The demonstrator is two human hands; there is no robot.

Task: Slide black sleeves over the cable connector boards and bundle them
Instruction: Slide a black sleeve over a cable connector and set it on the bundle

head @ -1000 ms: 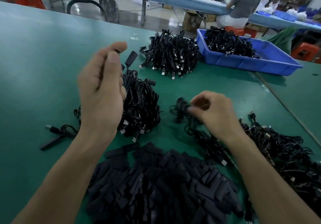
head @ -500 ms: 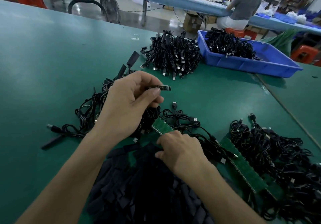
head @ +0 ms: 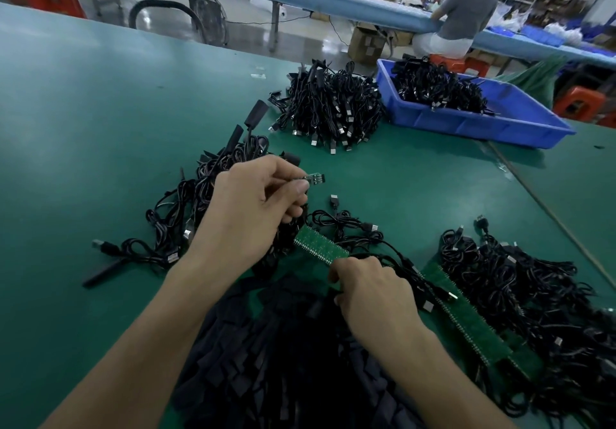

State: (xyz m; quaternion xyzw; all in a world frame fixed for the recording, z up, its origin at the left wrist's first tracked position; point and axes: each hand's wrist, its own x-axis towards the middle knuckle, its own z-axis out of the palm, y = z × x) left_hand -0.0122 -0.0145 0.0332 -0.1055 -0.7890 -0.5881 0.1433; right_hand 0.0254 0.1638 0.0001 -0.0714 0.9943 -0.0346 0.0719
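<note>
On the green table, farthest left, lies a loose heap of black cables. Several of its ends already wear black sleeves, two of which poke up at the far side. Over this heap is the left hand. Its thumb and forefinger pinch a small connector board, which sticks out to the right of the fingertips, raised off the table. The other fingers are curled under.

Nearest the camera, in the middle, a big pile of loose black sleeves spreads between the two forearms. The right hand is down at the pile's far edge, knuckles up and fingers curled under. The fingertips are hidden, so I cannot tell whether it is grasping a sleeve.

A long green panel of circuit boards runs slantwise from just beyond the right hand toward the lower right, with cables lying across it. Farther back, a tidy mound of bundled cables sits just beside a blue plastic bin, which holds more bundles. At the right edge is another tangle of unsleeved cables. Well beyond the table, a person sits at a long blue bench, back turned.
</note>
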